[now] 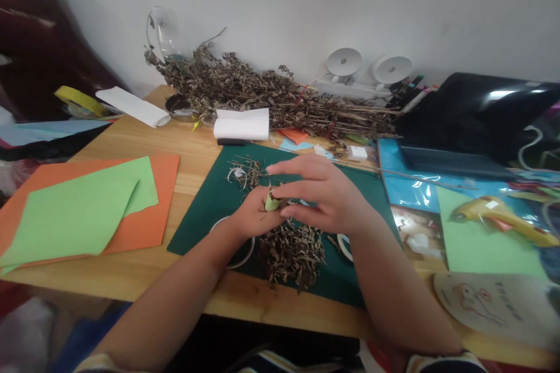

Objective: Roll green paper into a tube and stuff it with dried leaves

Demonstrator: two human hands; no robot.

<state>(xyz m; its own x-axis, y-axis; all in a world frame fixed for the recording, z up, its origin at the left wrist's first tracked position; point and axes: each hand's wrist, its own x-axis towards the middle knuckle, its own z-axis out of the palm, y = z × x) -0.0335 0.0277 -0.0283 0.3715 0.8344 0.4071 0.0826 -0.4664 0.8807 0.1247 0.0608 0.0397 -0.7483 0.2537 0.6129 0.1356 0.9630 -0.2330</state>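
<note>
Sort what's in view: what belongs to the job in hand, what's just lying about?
Job, by the look of it:
green paper roll, held in the left hand
right hand, fingers close to the roll
dried leaves
green mat under them
perhaps the dried plant bundle behind

Apparently lying about:
yellow glue gun
yellow tape
white roll
orange sheet

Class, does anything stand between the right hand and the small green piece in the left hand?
Nothing visible does. The right hand is right at the upper end of the small green piece, held in the left hand.
</note>
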